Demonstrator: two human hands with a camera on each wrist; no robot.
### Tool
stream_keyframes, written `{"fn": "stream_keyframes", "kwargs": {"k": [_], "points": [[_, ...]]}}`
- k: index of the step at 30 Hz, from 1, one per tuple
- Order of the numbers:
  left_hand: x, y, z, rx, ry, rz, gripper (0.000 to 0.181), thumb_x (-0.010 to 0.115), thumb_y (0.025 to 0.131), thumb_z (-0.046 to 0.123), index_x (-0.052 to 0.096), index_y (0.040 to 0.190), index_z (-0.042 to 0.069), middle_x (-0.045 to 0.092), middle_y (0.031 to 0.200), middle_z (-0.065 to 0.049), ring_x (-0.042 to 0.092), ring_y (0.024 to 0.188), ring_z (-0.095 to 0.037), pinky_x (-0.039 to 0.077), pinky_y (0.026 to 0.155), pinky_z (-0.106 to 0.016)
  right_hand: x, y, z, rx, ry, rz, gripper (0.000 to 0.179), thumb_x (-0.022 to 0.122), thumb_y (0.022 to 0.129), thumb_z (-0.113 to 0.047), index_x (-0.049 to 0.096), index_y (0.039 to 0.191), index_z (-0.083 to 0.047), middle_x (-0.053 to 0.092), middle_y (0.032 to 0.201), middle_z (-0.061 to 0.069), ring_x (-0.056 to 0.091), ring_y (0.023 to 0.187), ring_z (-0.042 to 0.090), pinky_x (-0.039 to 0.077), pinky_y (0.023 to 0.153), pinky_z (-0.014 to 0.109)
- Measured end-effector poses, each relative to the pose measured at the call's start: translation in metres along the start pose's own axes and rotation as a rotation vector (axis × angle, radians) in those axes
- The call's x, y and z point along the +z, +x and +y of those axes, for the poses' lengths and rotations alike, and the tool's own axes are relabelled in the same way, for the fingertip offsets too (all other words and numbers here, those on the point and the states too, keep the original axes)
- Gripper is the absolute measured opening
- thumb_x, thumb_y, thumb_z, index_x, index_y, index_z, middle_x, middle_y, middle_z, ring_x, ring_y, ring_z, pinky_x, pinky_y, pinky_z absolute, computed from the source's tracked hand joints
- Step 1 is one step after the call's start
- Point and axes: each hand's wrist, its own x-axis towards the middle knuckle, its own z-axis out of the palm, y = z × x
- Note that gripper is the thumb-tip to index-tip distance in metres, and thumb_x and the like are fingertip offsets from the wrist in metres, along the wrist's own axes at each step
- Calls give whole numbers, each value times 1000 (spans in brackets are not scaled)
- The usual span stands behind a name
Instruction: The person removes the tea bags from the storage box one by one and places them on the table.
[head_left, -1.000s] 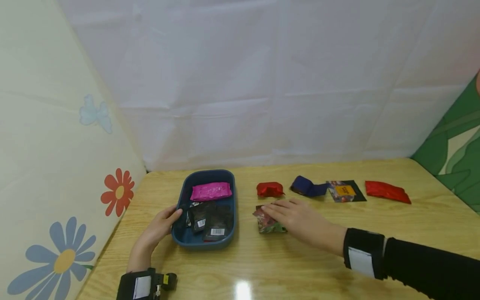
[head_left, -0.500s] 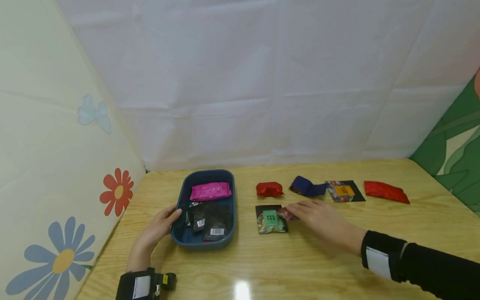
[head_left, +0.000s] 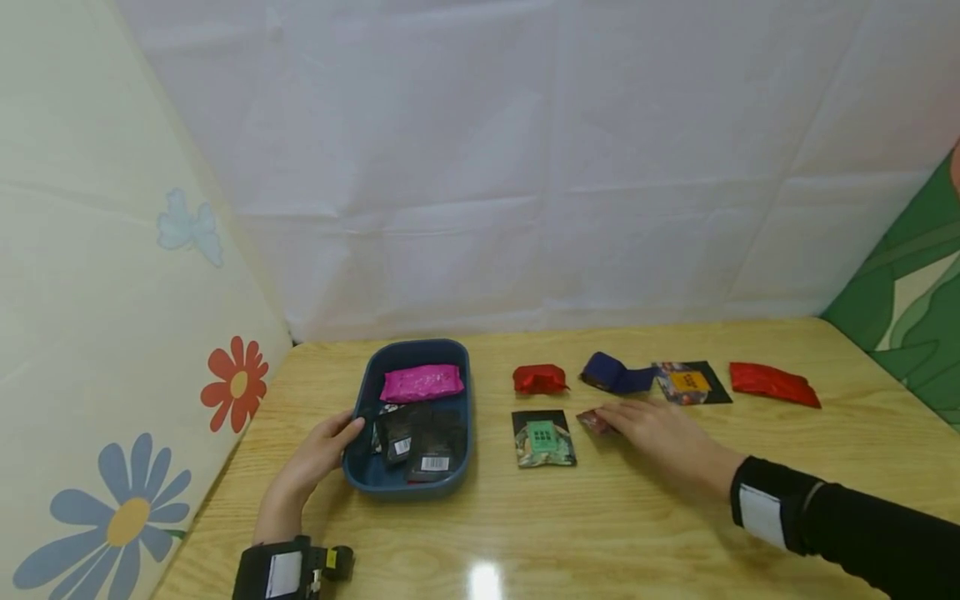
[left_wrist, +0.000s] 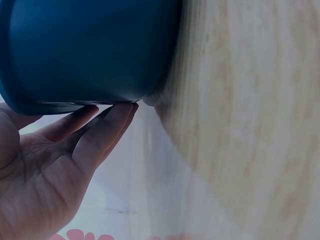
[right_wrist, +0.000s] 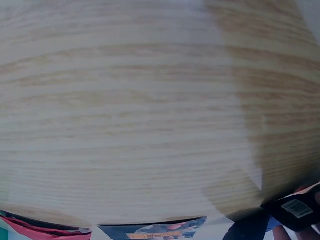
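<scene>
I see the small dark red packet (head_left: 593, 422) right at the fingertips of the right hand (head_left: 663, 437). The thumb and fingers are bent close together and pinch it. The wrist view seems to show its black back, with a barcode, tipped up from the bench (head_left: 600, 533). The part I can see pokes out to the left of the hand. Fingers hide the rest, so I can't tell which way its long side goes.

Just left of that hand lies the packet with a green label (head_left: 543, 438), flat and apart from the red one. Farther left, past it, is the blue bin (head_left: 408, 492), its long side running away from me. So I have the bin straight across to the left of the right hand, but the left hand (head_left: 322, 454) is much nearer to it. That hand holds the bin's left side, thumb at the rim and bent fingers on the outer wall. Inside are a pink packet (head_left: 422, 382) and some black packets (head_left: 437, 447).

Beyond the right hand are a red puffy packet (head_left: 540, 378), a dark blue packet (head_left: 615, 373), an orange-label packet (head_left: 688, 382) and a long red packet (head_left: 776, 384).
</scene>
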Motion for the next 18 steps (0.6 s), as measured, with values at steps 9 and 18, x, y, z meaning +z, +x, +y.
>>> {"fn": "stream_keyframes", "kwargs": {"k": [9,18], "points": [[0,-1,2,4,9,0,54,40,109,23,31,148,-12,46,142,-32,54,122,-37,49,96,-51,2,-4,-3,73,23,-99,41,73,85,-14,68,124,-2,67,122,16,64,107,34,54,86,51],[0,-1,1,-5,9,1,54,40,109,23,30,149,-12,45,142,-33,53,124,-39,49,97,-52,4,-8,-5,89,52,-188,55,64,94,-42,62,134,-5,61,133,16,58,117,37,48,93,56]]}}
